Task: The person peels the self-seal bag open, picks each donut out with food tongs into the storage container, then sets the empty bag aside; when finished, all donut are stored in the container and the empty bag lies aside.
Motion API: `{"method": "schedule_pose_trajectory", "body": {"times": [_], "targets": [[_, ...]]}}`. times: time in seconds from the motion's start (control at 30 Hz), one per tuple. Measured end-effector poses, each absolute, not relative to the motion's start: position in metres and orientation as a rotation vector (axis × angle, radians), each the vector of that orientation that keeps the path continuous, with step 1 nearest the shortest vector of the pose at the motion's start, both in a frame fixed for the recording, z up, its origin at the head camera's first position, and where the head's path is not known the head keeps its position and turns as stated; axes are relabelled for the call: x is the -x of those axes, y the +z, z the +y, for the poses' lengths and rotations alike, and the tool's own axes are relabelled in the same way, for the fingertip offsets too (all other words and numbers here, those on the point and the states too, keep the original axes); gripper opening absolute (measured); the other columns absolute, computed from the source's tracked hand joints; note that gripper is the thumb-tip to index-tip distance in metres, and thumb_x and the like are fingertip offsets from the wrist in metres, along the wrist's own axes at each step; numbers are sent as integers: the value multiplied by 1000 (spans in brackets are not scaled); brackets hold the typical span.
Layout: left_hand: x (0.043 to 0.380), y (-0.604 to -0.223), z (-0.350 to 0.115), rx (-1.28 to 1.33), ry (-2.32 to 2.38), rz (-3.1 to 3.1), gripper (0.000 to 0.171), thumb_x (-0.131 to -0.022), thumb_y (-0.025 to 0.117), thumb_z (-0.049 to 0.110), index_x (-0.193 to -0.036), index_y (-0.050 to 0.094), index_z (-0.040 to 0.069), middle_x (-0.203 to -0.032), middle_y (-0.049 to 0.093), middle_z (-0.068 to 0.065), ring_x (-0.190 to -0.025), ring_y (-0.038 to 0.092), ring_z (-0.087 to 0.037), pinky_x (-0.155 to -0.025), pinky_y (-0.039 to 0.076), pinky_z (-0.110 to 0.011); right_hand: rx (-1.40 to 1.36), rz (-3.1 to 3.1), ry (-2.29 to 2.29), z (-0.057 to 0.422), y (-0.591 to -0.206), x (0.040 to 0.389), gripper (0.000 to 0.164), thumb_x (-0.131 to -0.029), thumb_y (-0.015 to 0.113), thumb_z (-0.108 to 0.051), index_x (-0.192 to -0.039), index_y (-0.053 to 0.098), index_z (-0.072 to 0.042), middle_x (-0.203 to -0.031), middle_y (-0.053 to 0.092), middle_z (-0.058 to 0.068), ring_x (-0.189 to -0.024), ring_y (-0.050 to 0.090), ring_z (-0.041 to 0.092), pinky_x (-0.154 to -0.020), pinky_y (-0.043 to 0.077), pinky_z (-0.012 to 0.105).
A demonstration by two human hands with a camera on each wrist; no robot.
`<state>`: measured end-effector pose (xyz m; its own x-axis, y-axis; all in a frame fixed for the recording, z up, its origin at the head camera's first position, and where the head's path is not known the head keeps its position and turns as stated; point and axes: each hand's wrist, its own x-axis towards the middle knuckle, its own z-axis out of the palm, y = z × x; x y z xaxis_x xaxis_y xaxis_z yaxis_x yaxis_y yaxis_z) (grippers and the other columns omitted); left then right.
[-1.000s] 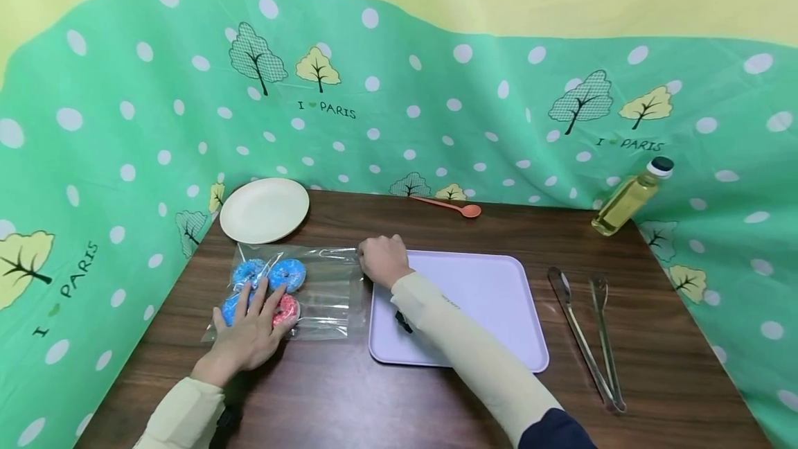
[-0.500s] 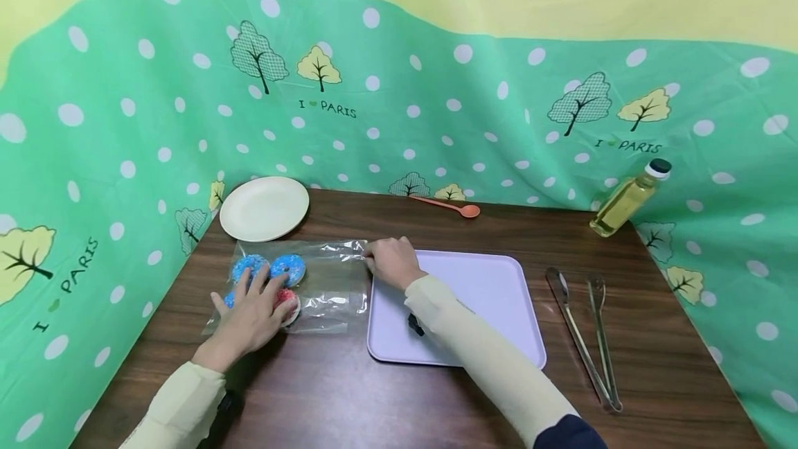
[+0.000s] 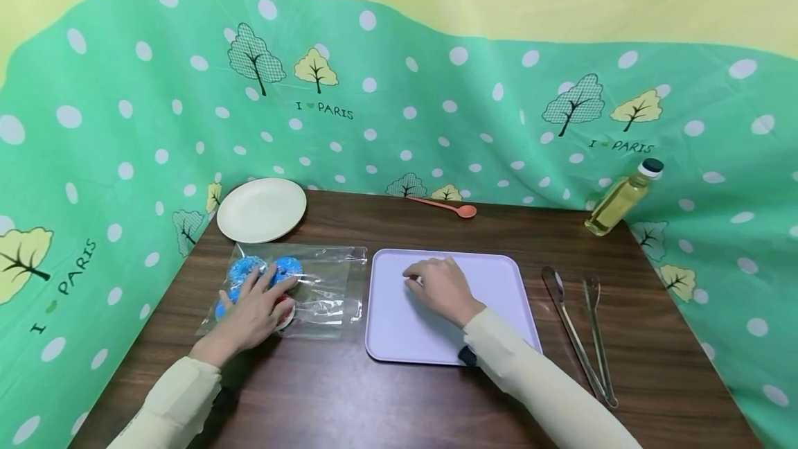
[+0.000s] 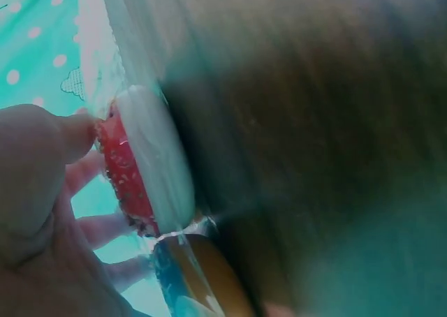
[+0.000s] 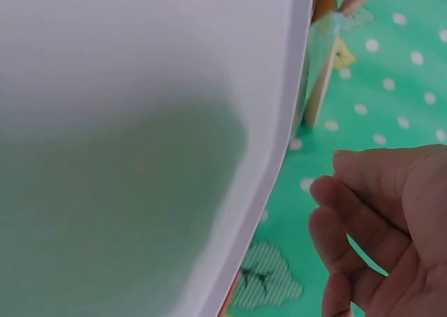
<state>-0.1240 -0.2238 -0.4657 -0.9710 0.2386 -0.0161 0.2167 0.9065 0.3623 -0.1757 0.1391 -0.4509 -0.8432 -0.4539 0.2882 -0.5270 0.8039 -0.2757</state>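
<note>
My left hand [image 3: 246, 316] rests with spread fingers on a clear plastic bag [image 3: 327, 289] at the left of the table. Inside lie several toy-like donuts: blue ones such as the blue donut [image 3: 288, 268], and a red donut [image 3: 286, 312] partly covered by the hand. The left wrist view shows fingertips on the coated side of the red donut [image 4: 150, 163], with its pale base away from the palm. Above the lilac tray [image 3: 389, 338] hovers my right hand [image 3: 444, 287], fingers loosely bent and holding nothing. In the right wrist view the same hand [image 5: 384, 226] is apart from the tray rim.
A white plate [image 3: 262, 210] stands behind the bag. An orange spoon [image 3: 464, 211] lies along the back edge. Metal tongs [image 3: 576, 338] lie right of the tray, and a bottle of yellow oil [image 3: 617, 206] stands at the back right, before a green curtain [image 3: 499, 123].
My right hand has let go of the bag's right end and moved right, over the tray. The bag's end now lies flat. My left hand stays on the donuts.
</note>
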Motion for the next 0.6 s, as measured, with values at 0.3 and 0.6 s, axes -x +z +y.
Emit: {"method": "schedule_pose_trajectory", "body": {"times": [0.3,0.6], "targets": [[125,-466,-228,-337,684,3026,35,-102,60,35,-133,68,21,-157,36,-20,-145,17,-49,-90,1,-90,-537,-2788,607,198,-447,137,11,-88,79,-17,-99,81,-15,-93,76,-2,-76,67,11,-74,49,41],[127,-467,-236,-319,705,3111,27,-98,67,25,-123,74,18,-151,46,-17,-142,30,-46,-94,10,-88,-299,-2790,533,273,-441,105,17,-88,78,-17,-103,79,-9,-91,75,5,-72,68,19,-61,53,42]]}}
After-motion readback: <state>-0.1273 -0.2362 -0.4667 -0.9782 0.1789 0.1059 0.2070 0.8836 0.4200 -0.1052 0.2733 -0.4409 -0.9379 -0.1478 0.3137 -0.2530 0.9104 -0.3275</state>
